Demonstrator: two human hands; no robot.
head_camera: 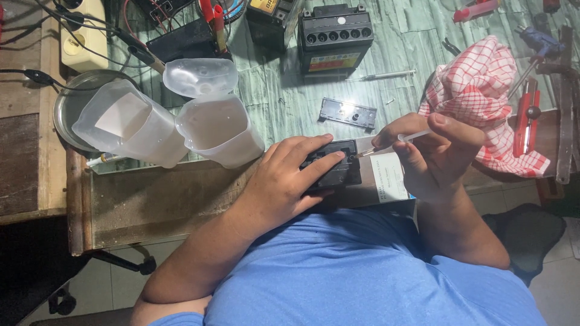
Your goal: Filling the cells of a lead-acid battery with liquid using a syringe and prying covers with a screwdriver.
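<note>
At the near edge of a cluttered workbench [181,193], we steady a small black battery [335,175] under our left hand [284,181], fingers spread and pressed flat on its top, while our right hand [435,154] pinches a slim clear syringe [399,140] between thumb and fingers, its tip angled down toward the battery's upper right corner. The battery sits just in front of our chest, partly hidden by the left hand, its white side label facing right. We cannot make out the opening the tip is aimed at. Doing this well, we judge, means keeping the left hand heavy so the case does not rock, and holding the syringe close to its tip so that it goes in straight, with a slow, even squeeze to avoid spills on the casing. Beside us stand three cut translucent plastic containers [211,130]; a red-checked cloth [477,96] lies just beyond the right hand, within reach for drips, a grey cover strip [347,113] lies loose on the green mat, and a second, larger battery [335,39] waits farther back.
</note>
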